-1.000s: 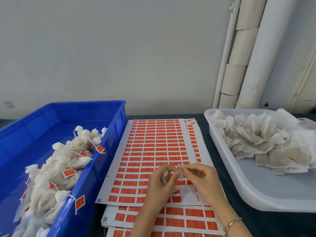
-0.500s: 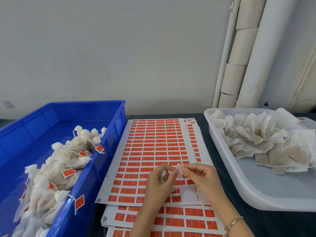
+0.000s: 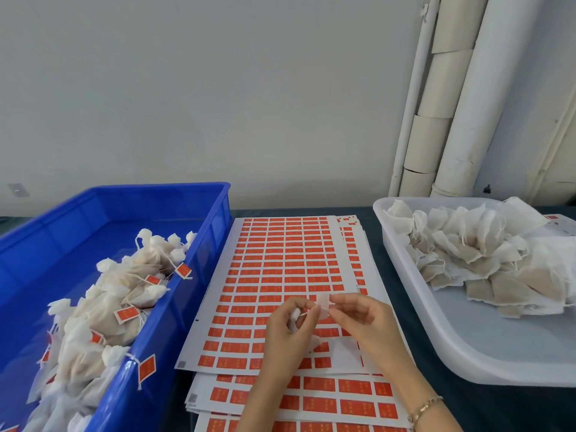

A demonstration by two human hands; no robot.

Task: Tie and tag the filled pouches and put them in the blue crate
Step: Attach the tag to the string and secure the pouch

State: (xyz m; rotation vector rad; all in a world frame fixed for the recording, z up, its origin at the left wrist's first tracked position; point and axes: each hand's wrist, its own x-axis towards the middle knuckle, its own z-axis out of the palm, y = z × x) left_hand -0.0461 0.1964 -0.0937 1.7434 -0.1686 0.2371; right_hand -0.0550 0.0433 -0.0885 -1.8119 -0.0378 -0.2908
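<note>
Over the front of the red sticker sheets point(image 3: 280, 275), my left hand point(image 3: 288, 335) curls around a small white pouch point(image 3: 294, 316) and pinches its string. My right hand point(image 3: 363, 322) pinches a small tag sticker point(image 3: 323, 302), seen from its pale back, right beside the left fingertips. The pouch is mostly hidden inside my left fingers. The blue crate point(image 3: 187, 307) stands at the left and holds several tied, tagged pouches point(image 3: 106, 313).
A white tray point(image 3: 467, 353) at the right holds several filled pouches point(image 3: 486, 263) without tags. More sticker sheets point(image 3: 311, 403) lie stacked underneath, toward me. White pipes point(image 3: 461, 104) run down the wall behind the tray. The dark tabletop point(image 3: 486, 406) shows at the front right.
My hands have stayed over the same spot on the sheet. The fingertips have drawn slightly apart, and the pale tag now stands upright between them.
</note>
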